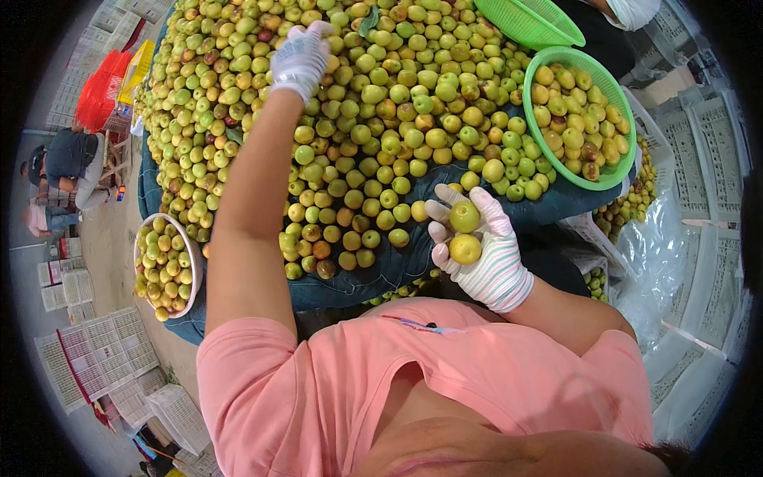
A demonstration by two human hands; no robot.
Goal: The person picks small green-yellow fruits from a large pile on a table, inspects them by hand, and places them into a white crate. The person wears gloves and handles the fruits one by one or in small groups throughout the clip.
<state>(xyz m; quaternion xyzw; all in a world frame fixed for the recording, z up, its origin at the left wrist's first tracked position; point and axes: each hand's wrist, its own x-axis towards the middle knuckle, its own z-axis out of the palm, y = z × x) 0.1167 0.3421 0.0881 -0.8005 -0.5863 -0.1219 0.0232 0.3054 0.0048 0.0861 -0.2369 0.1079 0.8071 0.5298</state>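
Observation:
A large heap of round green-yellow fruits [369, 131], which look like fresh jujubes, some with brown patches, lies on a dark blue cloth [399, 265]. My left hand [300, 62], in a white striped glove, stretches far over the heap with its fingers down among the fruits. Whether it grips one is hidden. My right hand [483, 250], gloved the same way, is turned palm up at the near edge of the heap. Two jujubes [465, 232] rest in it between the curled fingers and thumb.
At the right stands a green plastic basket [626, 158] of jujubes, with another green basket [530, 21] behind it. A pale basket [194, 280] of jujubes is at the left. A person [632, 12] sits beyond; others [71, 161] bend over at far left, near plastic crates [107, 352].

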